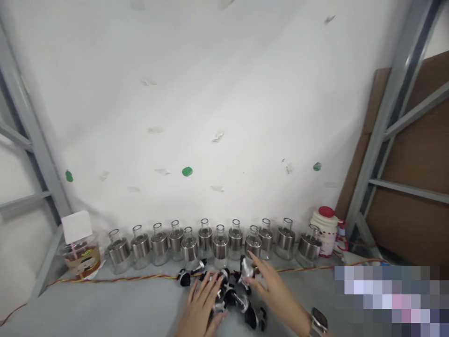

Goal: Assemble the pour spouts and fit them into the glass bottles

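Note:
A loose pile of black-and-silver bottle tops (pixel 242 302) lies on the grey table in front of me. My left hand (pixel 203 302) rests over the left side of this pile, fingers stretched out and slightly apart, hiding some of the pieces. On the right, my right hand (pixel 268 283) has its thumb and forefinger around one bottle top (pixel 247 267), held upright at the back of the pile. Just behind it is a glass bottle (pixel 253 242) with a brushed-metal sleeve and an uncovered mouth.
Several similar sleeved bottles (pixel 157 241) stand along the white wall. A red-and-yellow twisted cord (pixel 140 278) crosses the table before them. A drink cup (pixel 82 255) is at far left, a cream container with a red lid (pixel 324 231) at right. Metal posts (pixel 380 117) flank the table.

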Motion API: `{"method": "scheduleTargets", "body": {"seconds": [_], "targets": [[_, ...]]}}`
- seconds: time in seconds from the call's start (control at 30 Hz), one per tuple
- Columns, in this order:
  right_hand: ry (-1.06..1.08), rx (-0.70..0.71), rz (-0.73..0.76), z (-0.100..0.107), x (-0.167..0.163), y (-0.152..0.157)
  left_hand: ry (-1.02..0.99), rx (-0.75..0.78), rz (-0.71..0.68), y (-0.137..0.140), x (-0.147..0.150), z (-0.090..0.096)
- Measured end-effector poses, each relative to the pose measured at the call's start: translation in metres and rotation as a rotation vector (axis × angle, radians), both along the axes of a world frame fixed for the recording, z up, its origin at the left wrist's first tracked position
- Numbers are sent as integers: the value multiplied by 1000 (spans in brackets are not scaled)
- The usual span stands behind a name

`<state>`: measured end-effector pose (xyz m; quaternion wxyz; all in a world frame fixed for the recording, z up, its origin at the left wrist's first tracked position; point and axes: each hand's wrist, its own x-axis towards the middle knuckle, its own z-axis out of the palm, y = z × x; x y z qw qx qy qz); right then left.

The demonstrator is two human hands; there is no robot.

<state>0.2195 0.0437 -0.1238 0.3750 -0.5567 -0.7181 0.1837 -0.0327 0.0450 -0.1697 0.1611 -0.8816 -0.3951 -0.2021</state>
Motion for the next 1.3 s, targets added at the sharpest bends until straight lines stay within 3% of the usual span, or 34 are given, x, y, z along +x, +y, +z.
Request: {"method": "scheduleTargets", "body": {"seconds": [0.17,0.27,0.37,0.5,0.6,0.67,0.73,0.87,1.07,1.2,1.3], "targets": [[-133,-132,75,-34,6,-36,-137,-229,253,5,-20,13],[-259,-210,194,-43,-9,-39,-94,-340,228,2,-24,16],[-318,-203,202,-42,-36,-29,-50,-393,200,-6,-19,16],[-347,-156,197,-28,-57,-16,-38,-366,272,-14,-14,18],[-348,-57,236,-20,-47,-15,-26,-280,295,-17,-19,14],[-326,-21,168,-22,-33,-16,-16,-225,277,-18,-21,9],[-296,-58,112,-30,-22,-14,-3,-198,257,-18,-18,5],[-232,-112,169,-41,-18,-6,1,-183,283,-10,0,7],[-265,20,163,-18,-20,-1,49,-266,320,-4,12,22],[-312,-26,126,-11,-15,-6,46,-235,313,-13,12,25],[-286,-74,26,-18,-12,-13,52,-162,200,-20,16,24]]}}
